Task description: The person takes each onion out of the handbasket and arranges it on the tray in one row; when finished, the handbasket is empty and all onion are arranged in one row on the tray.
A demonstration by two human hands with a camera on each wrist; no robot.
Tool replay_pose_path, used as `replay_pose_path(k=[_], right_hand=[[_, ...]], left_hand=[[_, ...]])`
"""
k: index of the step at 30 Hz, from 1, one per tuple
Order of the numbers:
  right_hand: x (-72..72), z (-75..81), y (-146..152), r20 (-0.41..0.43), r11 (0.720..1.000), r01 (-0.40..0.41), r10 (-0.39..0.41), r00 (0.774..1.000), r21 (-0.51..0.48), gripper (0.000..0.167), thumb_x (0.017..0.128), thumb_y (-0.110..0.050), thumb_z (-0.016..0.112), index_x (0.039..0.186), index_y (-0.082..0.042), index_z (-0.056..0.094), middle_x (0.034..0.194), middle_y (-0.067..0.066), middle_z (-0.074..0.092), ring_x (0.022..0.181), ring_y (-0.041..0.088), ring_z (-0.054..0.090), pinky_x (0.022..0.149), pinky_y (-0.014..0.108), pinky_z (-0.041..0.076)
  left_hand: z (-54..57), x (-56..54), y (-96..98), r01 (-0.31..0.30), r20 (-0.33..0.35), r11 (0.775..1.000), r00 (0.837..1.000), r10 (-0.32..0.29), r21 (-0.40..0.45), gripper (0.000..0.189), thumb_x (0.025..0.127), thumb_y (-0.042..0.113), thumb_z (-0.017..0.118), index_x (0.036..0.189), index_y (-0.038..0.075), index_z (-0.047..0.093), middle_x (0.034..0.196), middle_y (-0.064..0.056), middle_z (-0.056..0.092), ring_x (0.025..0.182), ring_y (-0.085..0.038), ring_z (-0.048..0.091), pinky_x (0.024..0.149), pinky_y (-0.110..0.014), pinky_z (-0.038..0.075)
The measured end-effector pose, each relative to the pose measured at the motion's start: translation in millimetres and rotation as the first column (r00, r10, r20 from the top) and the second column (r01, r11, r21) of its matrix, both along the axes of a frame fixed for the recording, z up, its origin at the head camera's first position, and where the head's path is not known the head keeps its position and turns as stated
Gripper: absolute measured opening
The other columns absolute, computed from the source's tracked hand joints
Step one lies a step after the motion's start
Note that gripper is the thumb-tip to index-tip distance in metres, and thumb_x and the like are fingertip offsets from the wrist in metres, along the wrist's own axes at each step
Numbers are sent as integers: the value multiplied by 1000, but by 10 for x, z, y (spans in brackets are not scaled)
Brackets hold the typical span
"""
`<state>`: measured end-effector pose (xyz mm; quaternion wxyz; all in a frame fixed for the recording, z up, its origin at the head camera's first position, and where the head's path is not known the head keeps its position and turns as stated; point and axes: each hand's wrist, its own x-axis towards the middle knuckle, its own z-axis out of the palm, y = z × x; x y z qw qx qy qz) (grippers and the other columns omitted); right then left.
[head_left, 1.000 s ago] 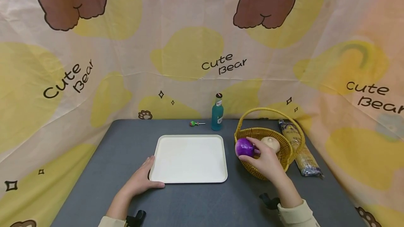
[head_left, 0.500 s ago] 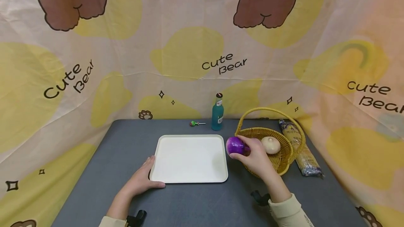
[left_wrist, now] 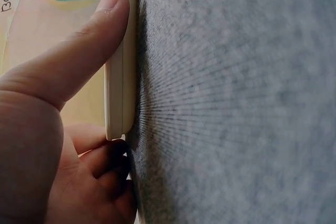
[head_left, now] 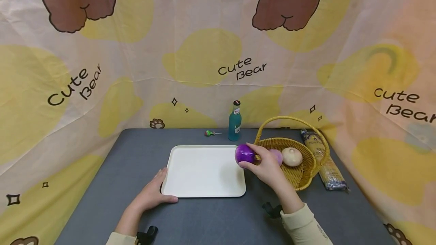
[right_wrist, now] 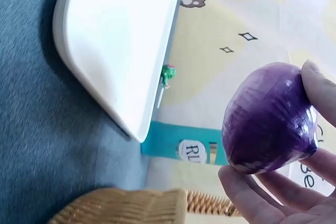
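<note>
Having been shifted from over the basket (head_left: 301, 178) to above the far right corner of the tray (head_left: 204, 171), the purple onion seems fully removed from the basket. It is pinched by the right hand (head_left: 267, 167), its tip turned palmward, its long axis slanted away from the tray, whose near left corner is gripped by the left hand (head_left: 153, 192).
</note>
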<state>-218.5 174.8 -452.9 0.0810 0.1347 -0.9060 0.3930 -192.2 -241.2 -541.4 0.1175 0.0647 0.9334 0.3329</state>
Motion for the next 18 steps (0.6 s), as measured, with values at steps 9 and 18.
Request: replay_pose_path(k=[9, 18], right_hand=[[-67, -24, -151, 2, 999, -42, 42, 999, -18, 73, 79, -39, 86, 143, -17, 58, 137, 10, 63, 122, 31, 63, 96, 48, 56], [-138, -8, -322, 35, 994, -78, 81, 996, -75, 74, 78, -35, 88, 143, -16, 57, 138, 10, 61, 120, 30, 64, 93, 48, 58]], left_hand=[[8, -5, 8, 4, 16, 1000, 1000, -4, -1, 132, 68, 52, 90, 159, -7, 13, 165, -30, 13, 153, -48, 9, 119, -65, 19], [43, 3, 18, 14, 10, 1000, 1000, -15, 12, 132, 69, 50, 90, 158, -8, 13, 164, -30, 13, 153, -49, 9, 120, -65, 18]])
